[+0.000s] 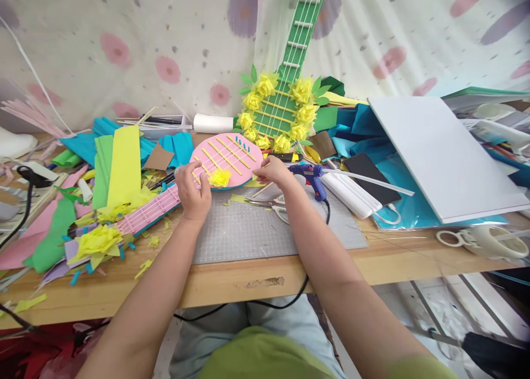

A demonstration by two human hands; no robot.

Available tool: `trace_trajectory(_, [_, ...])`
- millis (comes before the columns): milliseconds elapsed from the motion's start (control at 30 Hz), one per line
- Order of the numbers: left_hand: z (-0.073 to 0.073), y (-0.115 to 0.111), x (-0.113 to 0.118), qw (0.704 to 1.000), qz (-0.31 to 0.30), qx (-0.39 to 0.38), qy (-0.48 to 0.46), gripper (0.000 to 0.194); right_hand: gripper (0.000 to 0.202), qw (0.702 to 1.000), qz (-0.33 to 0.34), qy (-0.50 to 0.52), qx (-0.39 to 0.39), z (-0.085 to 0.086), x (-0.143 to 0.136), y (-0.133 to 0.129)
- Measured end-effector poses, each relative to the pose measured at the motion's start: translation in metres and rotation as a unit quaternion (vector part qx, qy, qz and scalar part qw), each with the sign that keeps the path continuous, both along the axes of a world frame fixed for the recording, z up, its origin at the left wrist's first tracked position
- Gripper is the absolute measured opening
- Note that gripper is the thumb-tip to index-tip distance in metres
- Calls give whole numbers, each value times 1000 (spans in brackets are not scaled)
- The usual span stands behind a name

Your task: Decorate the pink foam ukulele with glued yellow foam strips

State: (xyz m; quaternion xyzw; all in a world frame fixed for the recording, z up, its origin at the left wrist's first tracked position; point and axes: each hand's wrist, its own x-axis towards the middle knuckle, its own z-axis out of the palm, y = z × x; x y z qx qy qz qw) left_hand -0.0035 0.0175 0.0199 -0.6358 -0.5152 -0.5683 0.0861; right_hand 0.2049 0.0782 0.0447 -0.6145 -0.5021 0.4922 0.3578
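Note:
A pink paper guitar (232, 166) with yellow strips, white strings and short blue pegs lies tilted on the worktable, its neck pointing to the lower left. One yellow paper flower (219, 177) sits on its body. My left hand (194, 194) is curled over the guitar where neck and body meet, thumb beside the flower. With fingers drawn together, my right hand (273, 172) grips the right rim of the body; its fingertips are partly hidden. Scissors (273, 203) lie below the right hand, and a blue glue gun (310, 177) is just right of it.
Behind stands a green paper guitar (275, 111) ringed with yellow flowers. A grey cutting mat (248, 235) lies in front. Coloured paper scraps (124, 169) crowd the left; a white board (439, 152), power strip (351, 194) and tape roll (497, 241) are on the right. The glue gun's cable hangs over the table edge.

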Motion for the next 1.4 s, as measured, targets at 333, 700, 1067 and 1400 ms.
trace_trajectory(333, [-1, -25, 99, 776, -304, -289, -471, 30, 15, 981, -17, 133, 142, 0, -7, -46])
trace_trajectory(700, [-11, -21, 93, 722, -251, -332, -553, 24, 21, 981, 6, 37, 190, -34, -6, -64])
trace_trajectory(1067, [-18, -23, 87, 753, -227, -325, -525, 26, 21, 982, 56, -169, 66, 13, 102, -68])
trace_trajectory(1400, [-20, -22, 88, 772, -223, -323, -500, 31, 44, 893, -32, -448, 36, -1, 128, -58])
